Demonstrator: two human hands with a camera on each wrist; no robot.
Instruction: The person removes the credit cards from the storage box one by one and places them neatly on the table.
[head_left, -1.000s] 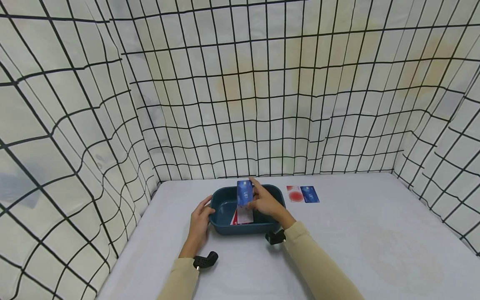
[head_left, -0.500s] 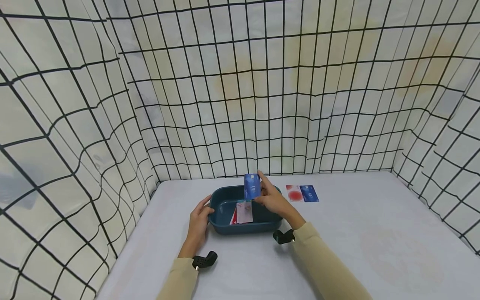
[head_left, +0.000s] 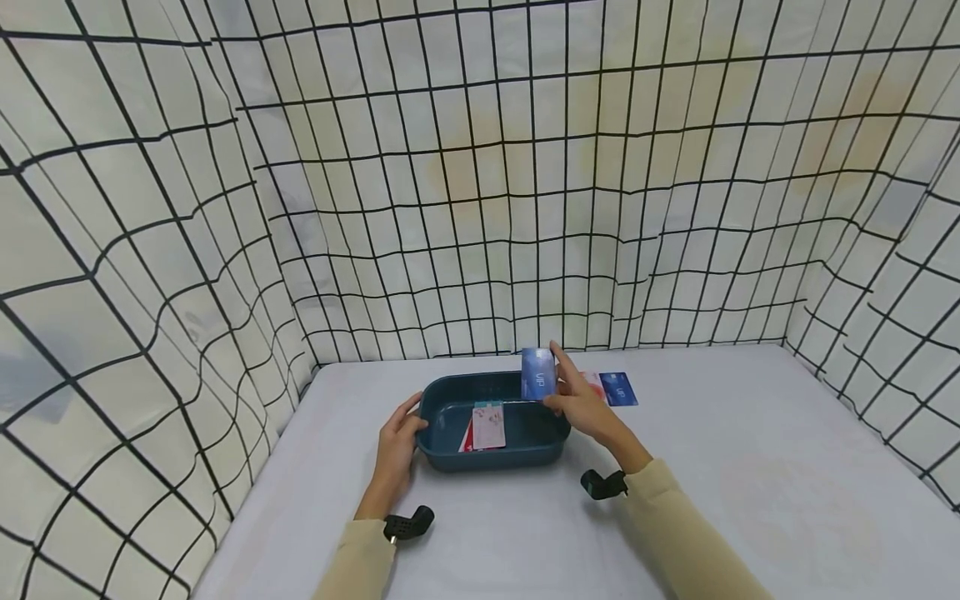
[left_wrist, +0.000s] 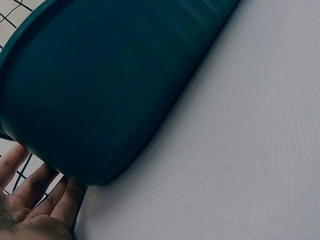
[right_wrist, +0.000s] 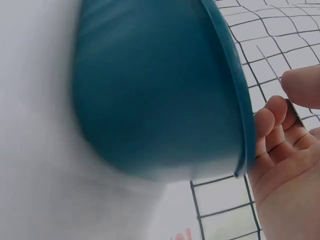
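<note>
A blue VIP card (head_left: pixel 538 374) is pinched between the thumb and fingers of my right hand (head_left: pixel 588 406), held upright over the right back part of the teal plastic bin (head_left: pixel 487 460). My left hand (head_left: pixel 396 446) grips the bin's left end; its fingers (left_wrist: pixel 34 185) lie against the outer wall in the left wrist view. Inside the bin lie a pale pink patterned card (head_left: pixel 489 427) and a red-and-white card (head_left: pixel 467 437) partly under it. In the right wrist view, curled fingers (right_wrist: pixel 280 122) show beside the bin's rim; the card is mostly hidden there.
On the white table (head_left: pixel 750 467), right of the bin, a second blue VIP card (head_left: pixel 618 389) lies beside a red-and-white card (head_left: pixel 594 382) partly covered by my right hand. Black netting (head_left: pixel 540 208) over white sheeting stands behind and at both sides.
My right hand has lifted the blue VIP card from above the cards in the bin and carried it to the right. The pale pink card is now uncovered. My left hand stays at the bin.
</note>
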